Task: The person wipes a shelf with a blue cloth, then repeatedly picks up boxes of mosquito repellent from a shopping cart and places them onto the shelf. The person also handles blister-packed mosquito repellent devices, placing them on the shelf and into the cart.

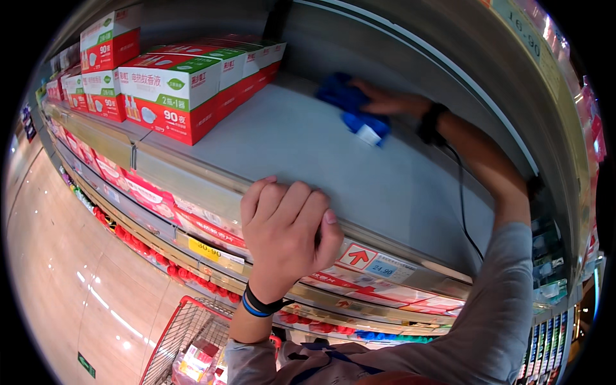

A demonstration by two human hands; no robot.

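A blue cloth (337, 94) with a white tag lies bunched on the grey shelf board (256, 135), toward its back. My right hand (383, 99) is closed over this cloth and presses it against the board; part of the fingers is blurred. At the front, my left hand (285, 221) curls its fingers over the shelf's edge strip, with the knuckles up. White, red and green boxes (170, 96) stand in rows on the left part of the same shelf.
Price labels (375, 262) run along the shelf front, below my left hand. Lower shelves hold red packages (144, 192). A shopping cart (186, 321) with goods inside stands near me on the tiled floor (77, 269). A dark cable (462, 192) hangs beside my right arm.
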